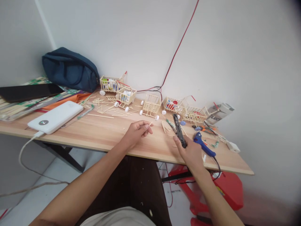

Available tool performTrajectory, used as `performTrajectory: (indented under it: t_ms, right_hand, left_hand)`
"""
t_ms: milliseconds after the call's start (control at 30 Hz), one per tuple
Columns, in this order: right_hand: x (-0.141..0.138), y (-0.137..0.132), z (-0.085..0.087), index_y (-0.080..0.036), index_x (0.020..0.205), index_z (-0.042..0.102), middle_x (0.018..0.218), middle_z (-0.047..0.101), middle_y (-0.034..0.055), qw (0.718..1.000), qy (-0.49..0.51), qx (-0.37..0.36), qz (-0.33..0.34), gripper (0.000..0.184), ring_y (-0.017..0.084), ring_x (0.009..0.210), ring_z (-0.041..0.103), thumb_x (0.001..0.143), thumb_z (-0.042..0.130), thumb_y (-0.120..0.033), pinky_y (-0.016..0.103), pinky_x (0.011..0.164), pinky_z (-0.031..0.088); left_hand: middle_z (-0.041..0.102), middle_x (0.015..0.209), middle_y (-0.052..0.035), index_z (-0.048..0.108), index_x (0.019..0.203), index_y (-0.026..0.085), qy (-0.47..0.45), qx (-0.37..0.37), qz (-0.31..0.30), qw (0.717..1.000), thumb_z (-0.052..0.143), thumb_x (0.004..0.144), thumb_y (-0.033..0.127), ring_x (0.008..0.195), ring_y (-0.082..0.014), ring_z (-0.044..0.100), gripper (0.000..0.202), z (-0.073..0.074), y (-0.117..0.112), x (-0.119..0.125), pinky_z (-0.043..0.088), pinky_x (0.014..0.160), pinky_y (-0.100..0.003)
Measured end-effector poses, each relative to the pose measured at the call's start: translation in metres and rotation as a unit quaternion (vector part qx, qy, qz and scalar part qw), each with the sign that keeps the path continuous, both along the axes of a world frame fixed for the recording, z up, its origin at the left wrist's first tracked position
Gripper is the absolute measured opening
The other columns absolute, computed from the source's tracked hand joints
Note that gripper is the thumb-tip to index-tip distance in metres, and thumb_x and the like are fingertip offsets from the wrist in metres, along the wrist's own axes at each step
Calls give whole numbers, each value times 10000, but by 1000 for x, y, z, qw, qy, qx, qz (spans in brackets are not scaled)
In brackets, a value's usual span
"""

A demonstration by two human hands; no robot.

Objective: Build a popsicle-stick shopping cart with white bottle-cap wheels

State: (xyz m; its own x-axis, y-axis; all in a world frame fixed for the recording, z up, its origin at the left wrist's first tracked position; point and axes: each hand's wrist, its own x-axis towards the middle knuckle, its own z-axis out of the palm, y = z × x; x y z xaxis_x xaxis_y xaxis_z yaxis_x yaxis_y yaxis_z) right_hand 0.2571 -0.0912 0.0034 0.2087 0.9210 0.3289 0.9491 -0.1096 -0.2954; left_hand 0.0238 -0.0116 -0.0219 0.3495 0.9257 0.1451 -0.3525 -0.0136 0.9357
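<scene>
My left hand (137, 131) rests on the wooden table (101, 133) with its fingers curled, pinching a short wooden stick (150, 123) at the fingertips. My right hand (191, 152) grips a black hand tool (179, 130), like pliers or cutters, its tip pointing away toward the wall. Several small stick-built carts (150, 106) with white wheels stand along the back of the table. Loose wooden sticks (110, 108) lie scattered in front of them.
A blue glue gun (203, 145) lies just right of my right hand, cord trailing off the edge. A white power bank (56, 116), a black phone (28, 91) and a dark blue pouch (70, 69) sit at the left. A red stool (225, 188) stands under the table.
</scene>
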Motion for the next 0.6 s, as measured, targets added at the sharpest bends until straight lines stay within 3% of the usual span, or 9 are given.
performTrajectory:
  t_ms: [200,367,467,533,600]
  right_hand:
    - [42,-14,9,-230,776,588,548,557,41,994,-53,-23,-96,608,248,588,571,864,311,-764,310,586,356]
    - [95,-16,17,-204,1071,661,804,700,146,969,-70,-82,-221,711,328,720,655,832,330,-786,367,586,421]
    - [135,-14,13,-205,1228,625,1075,704,181,963,-85,-77,-243,768,361,886,687,844,295,-783,430,693,497]
    - [161,-11,5,-185,1266,609,1118,697,191,966,-88,-88,-228,773,372,974,685,845,323,-767,460,781,521]
    - [185,-9,-6,-139,1252,617,1092,700,220,957,-93,-104,-254,827,404,982,683,803,374,-790,496,812,529]
  left_hand:
    - [705,773,-51,605,911,144,-92,-99,-71,988,795,735,427,607,-91,575,384,-1,2,-3,408,586,-217]
    - [689,789,-38,550,893,157,-114,-111,-61,985,789,760,404,651,-93,607,368,0,4,-8,447,608,-201]
    - [652,746,-2,535,881,167,-111,-102,-44,988,773,768,412,552,-60,528,360,4,6,-12,381,526,-177]
    - [613,686,23,541,882,166,-88,-80,-23,993,747,780,419,475,-34,419,341,8,8,-17,276,466,-165]
    - [590,648,33,562,898,161,-52,-57,5,997,737,770,416,459,-29,357,334,12,12,-22,215,456,-170]
